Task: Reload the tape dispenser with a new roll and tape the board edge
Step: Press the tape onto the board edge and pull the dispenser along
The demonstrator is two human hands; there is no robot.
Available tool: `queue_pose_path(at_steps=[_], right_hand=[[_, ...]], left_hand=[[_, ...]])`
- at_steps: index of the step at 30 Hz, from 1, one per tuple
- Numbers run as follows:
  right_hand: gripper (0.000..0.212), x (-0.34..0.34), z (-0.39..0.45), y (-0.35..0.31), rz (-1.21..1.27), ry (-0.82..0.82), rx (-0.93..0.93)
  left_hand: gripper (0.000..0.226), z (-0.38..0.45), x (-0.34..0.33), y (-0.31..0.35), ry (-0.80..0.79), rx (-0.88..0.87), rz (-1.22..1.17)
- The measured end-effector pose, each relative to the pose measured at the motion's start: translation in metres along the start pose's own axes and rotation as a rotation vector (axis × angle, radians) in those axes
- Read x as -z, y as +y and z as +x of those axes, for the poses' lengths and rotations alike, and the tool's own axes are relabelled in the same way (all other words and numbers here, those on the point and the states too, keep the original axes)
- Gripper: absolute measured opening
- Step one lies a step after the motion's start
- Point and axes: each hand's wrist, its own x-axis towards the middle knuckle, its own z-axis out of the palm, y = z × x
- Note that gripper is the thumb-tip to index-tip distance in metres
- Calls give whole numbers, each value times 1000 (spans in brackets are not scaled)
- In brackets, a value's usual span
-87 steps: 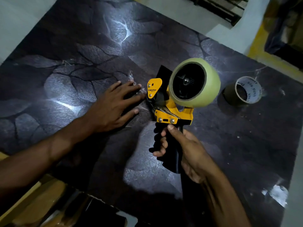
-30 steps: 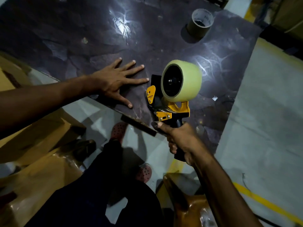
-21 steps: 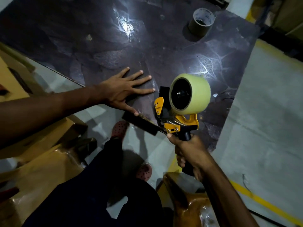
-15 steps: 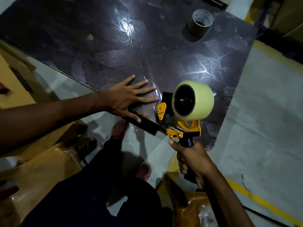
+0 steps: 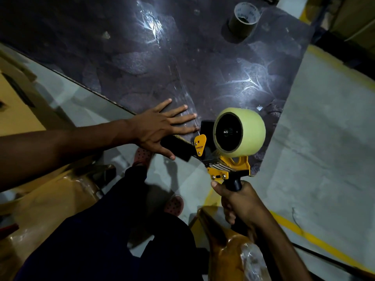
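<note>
A dark patterned board [image 5: 213,63] lies across the upper part of the view. Its near edge runs diagonally from left down to right. My right hand [image 5: 240,201] grips the black handle of a yellow tape dispenser [image 5: 225,167] loaded with a pale new tape roll [image 5: 249,132]. The dispenser's front sits at the board's near edge. My left hand [image 5: 160,128] lies flat on the board beside that edge, fingers spread toward the dispenser. A shiny strip of clear tape [image 5: 182,94] runs up the board from my fingertips.
A used tape core [image 5: 244,17] stands on the board at the far right. Grey floor with yellow lines lies to the right. Brown wrapped packages [image 5: 233,250] sit by my legs, and my feet in perforated clogs [image 5: 142,157] show below the board's edge.
The dispenser has moved down across the board to its near edge, pulled by my right hand. My left hand followed, sliding flat along the board toward that edge.
</note>
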Motion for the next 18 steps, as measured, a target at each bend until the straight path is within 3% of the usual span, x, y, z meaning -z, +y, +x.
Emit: queue_pose_path(at_steps=[18], right_hand=[[42,6,-21,29,66,-26,26]], left_hand=[[118,-2,-6,14,16,-10,49]])
